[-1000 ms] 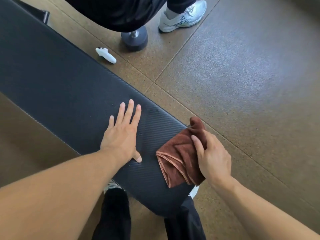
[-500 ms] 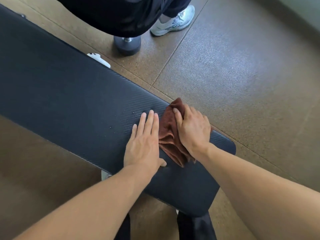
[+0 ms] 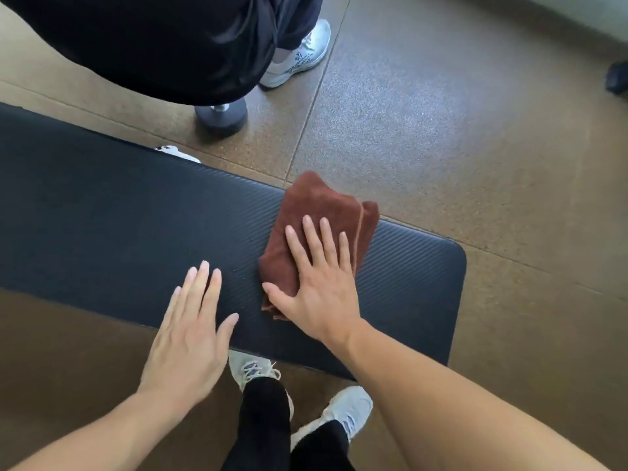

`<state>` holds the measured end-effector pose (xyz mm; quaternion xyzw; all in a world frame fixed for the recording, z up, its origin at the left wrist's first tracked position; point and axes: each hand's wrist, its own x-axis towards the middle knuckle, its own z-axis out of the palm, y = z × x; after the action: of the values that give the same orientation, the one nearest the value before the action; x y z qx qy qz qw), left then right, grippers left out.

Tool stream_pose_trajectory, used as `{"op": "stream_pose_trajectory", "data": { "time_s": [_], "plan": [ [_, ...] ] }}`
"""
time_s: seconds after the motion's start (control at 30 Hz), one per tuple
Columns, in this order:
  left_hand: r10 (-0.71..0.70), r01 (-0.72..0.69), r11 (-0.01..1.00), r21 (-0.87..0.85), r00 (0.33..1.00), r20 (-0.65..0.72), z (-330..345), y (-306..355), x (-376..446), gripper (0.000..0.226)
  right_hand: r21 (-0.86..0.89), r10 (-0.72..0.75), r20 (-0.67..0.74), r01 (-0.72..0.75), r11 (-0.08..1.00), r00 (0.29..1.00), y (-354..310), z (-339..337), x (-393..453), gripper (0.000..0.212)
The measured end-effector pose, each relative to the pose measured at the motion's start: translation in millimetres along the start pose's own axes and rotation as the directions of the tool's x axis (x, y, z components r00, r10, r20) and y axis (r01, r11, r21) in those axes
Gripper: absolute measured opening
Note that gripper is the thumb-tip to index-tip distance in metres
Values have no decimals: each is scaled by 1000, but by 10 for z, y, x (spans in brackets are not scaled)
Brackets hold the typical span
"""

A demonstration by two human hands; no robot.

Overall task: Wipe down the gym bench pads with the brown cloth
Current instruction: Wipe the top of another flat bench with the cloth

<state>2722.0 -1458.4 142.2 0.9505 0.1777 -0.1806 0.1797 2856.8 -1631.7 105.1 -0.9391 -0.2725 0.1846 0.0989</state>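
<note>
Speckled brown rubber floor tiles (image 3: 441,113) with thin seams, sheened by soft daylight.

Pad (image 3: 119,212) was dark, matt, vinyl-like, with fine diagonal ribbing and a few small droplets near its front edge. Cloth (image 3: 316,212) was rust-brown terry or microfibre, fuzzy nap, matt, folded in layers with stitched hems. Floor (image 3: 441,130) looked like speckled brown rubber tile, grainy, with a slight sheen and thin seams. Dumbbell (image 3: 221,119) head was matt black rubber, with a shiny metal handle stub. Shoes (image 3: 343,413) were white mesh fabric with laces. Trousers (image 3: 170,39) were black, smooth, slightly glossy cloth.
</note>
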Motion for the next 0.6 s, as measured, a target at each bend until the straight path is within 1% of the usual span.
{"op": "stream_pose_trajectory", "data": {
  "time_s": [0.07, 0.17, 0.27, 0.33, 0.47, 0.53, 0.6],
  "plan": [
    [-14, 14, 999, -41, 1000, -21, 18, 173, 109, 64, 6, -21, 28, 21, 1000, 999, 8, 72, -227, 92],
    [21, -23, 997, -75, 999, -35, 45, 550, 299, 65, 32, -12, 35, 11, 999, 999, 92, 182, -617, 85],
    [79, -79, 991, -109, 997, 1, 137, 1002, 429, 60, 59, 35, 27, -36, 998, 999, 253, 310, -1102, 82],
    [93, -89, 989, -118, 995, 27, 217, 1283, 463, 59, 38, 66, 23, -67, 997, 998, 398, 366, -1441, 83],
    [142, -140, 988, -57, 989, 34, 314, 1715, 562, 60, 1, 160, 2, -160, 987, 987, 832, 286, -1798, 80],
    [157, -158, 987, 11, 983, 93, 347, 1820, 596, 62, 6, 219, -3, -219, 976, 976, 1060, 180, -1740, 78],
    [161, -179, 977, 114, 975, 155, 361, 1840, 608, 67, 51, 298, -29, -296, 954, 954, 1267, 27, -1520, 78]
  ]
}}
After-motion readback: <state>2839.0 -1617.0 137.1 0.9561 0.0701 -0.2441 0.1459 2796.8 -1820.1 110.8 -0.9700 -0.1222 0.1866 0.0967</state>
